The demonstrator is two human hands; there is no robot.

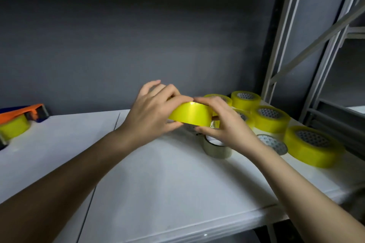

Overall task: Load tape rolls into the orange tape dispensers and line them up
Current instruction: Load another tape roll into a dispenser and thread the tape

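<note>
the left hand and right hand both grip one yellow tape roll, lifted above the white bench, likely to find its loose end. a loaded orange dispenser waits far left; spare rolls cluster right, within reach.

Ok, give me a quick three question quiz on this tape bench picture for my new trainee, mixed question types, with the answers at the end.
1. True or false: the yellow tape roll in the middle is held by both the left hand and the right hand.
2. Where is the loaded orange dispenser? A) far left of the white table B) among the spare rolls C) in the right hand
3. Fill in: below the right hand, one ____ tape roll stands on the table, not yellow.

Key: 1 true; 2 A; 3 clear
</note>
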